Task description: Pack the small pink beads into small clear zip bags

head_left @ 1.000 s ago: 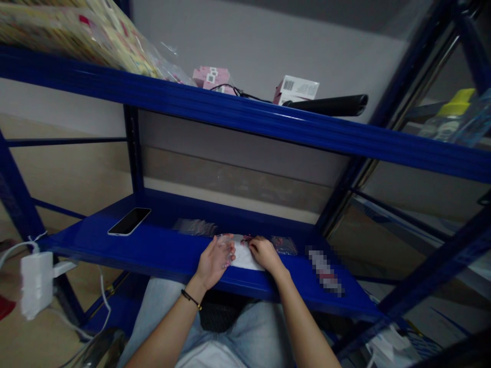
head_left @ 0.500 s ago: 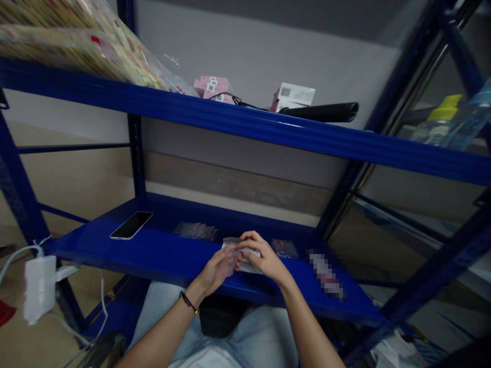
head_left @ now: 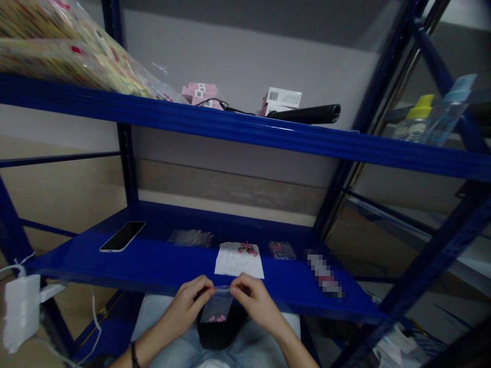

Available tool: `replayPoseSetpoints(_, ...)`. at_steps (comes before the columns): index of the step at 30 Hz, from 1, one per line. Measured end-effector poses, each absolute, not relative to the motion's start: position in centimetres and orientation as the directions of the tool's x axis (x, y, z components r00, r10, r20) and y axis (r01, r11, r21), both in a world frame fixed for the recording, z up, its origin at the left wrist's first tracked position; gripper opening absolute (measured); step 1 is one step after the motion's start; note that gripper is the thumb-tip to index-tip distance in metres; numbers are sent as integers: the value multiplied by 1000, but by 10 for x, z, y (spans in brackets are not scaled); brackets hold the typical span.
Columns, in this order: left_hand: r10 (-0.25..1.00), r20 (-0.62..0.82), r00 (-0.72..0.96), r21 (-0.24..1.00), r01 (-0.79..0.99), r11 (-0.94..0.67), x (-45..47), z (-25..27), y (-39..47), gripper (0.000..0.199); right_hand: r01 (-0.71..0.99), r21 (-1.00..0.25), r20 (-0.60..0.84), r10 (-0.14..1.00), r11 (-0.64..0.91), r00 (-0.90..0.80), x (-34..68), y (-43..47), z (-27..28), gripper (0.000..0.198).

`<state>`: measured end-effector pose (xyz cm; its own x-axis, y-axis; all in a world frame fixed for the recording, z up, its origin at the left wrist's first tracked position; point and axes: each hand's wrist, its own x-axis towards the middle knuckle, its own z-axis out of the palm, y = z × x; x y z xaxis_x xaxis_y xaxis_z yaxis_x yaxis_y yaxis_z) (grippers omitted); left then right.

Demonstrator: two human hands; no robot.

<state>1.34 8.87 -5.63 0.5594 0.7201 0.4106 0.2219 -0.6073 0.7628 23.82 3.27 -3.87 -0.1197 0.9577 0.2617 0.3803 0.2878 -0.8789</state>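
A small clear zip bag (head_left: 218,305) hangs upright in front of the shelf edge, with several pink beads at its bottom. My left hand (head_left: 193,300) pinches its top left corner. On the top right corner, my right hand (head_left: 253,298) is closed the same way. Just beyond the hands lies a white sheet of paper (head_left: 236,263), bearing a cluster of pink and dark red beads (head_left: 248,249). Left of the paper is a pile of flat clear bags (head_left: 192,237). To its right sits a packed bag with pink pieces (head_left: 282,250).
A phone (head_left: 123,236) lies on the left of the blue shelf (head_left: 153,260). A pixelated item (head_left: 325,274) is at the right. Above, the upper shelf holds pink boxes (head_left: 203,93), a black tube (head_left: 307,114) and bottles (head_left: 419,120). A white charger (head_left: 22,312) hangs lower left.
Both hands have come back from over the paper toward my body. The bag now hangs stretched between them by its top, and the beads on the paper are uncovered. The view has shifted slightly.
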Motion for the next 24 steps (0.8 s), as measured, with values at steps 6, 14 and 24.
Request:
replayPoseSetpoints(6, 666, 403, 628, 712, 242, -659, 12, -51, 86, 21, 506, -800, 286, 947, 321, -147, 240, 32, -38, 14)
replayPoseSetpoints(14, 705, 392, 591, 734, 261, -627, 14, -52, 90, 22, 565, -748, 324, 934, 349, -148, 232, 29, -39, 16)
replayPoseSetpoints(24, 700, 390, 598, 725, 269, -634, 26, -63, 75, 29, 535, -743, 334, 915, 403, -224, 216, 24, -46, 15)
